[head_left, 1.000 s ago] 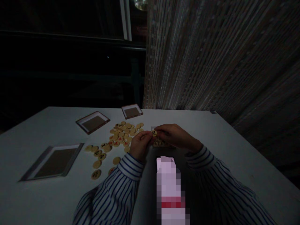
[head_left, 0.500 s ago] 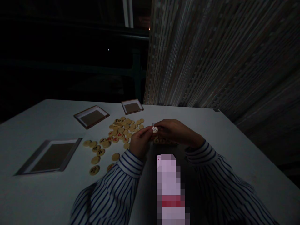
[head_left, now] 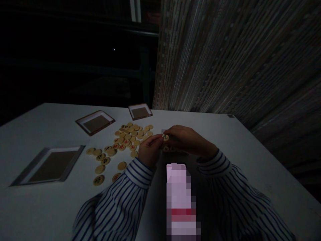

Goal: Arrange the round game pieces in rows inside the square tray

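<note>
A round wooden Chinese chess piece (head_left: 165,137) with a dark character on its face is pinched between my two hands. My left hand (head_left: 147,151) has its thumb and finger closed at the piece's left edge. From the other side, my right hand (head_left: 192,140) curls its fingers in against the same piece. Just below them, more chess pieces sit in a row in a dim box (head_left: 175,152), mostly hidden by my right hand. To the left lies a loose heap of chess pieces (head_left: 132,138), some face down, others with red or dark characters.
Three shallow frame-like trays stand on the white table (head_left: 200,120): one at the left (head_left: 50,164), one farther back (head_left: 95,122) and one near the far edge (head_left: 140,111). A lit phone (head_left: 179,187), its screen pixelated, lies between my forearms. A strand curtain (head_left: 213,57) hangs behind.
The view has shifted slightly. The held piece looks dimmer and its face has turned a little; both hands stay in nearly the same place on it.
</note>
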### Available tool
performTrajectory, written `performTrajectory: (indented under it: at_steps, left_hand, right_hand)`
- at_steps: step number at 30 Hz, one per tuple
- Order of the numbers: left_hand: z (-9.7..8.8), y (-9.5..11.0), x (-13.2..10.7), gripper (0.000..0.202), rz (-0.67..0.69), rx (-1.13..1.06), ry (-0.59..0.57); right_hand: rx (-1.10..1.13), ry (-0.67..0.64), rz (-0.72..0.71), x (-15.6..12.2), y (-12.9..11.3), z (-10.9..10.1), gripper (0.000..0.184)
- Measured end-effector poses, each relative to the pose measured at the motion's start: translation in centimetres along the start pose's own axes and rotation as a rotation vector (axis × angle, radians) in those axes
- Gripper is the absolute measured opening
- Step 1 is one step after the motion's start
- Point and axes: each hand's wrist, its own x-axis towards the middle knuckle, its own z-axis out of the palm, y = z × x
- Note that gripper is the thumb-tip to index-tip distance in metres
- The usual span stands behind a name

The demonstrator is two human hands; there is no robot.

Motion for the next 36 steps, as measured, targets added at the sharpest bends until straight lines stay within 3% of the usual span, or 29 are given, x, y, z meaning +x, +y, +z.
performTrajectory:
  at_steps: [6, 13, 18, 25, 36]
  left_hand:
    - [0.0, 0.2, -0.1, 0.023, 0.034, 0.092, 0.011]
    - [0.2, 0.3, -0.2, 0.014, 0.119, 0.210, 0.095]
    - [-0.1, -0.2, -0.1, 0.013, 0.172, 0.302, 0.067]
    - [-1.1, -2.1, 0.6, 0.018, 0.304, 0.533, 0.001]
    - [-1.5, -2.7, 0.8, 0.021, 0.429, 0.792, -0.073]
  right_hand:
    - [-0.012, -0.004, -0.012, 0.0, 0.0, -0.1, 0.028]
    - [-0.047, 0.079, 0.130, -0.7, 0.8, -1.7, 0.031]
    - [-0.027, 0.110, 0.217, -1.4, 2.3, -2.1, 0.030]
    - [-0.077, 0.082, 0.243, -1.5, 3.8, -1.0, 0.029]
    - [-0.174, -0.039, 0.216, -1.3, 4.4, 0.8, 0.028]
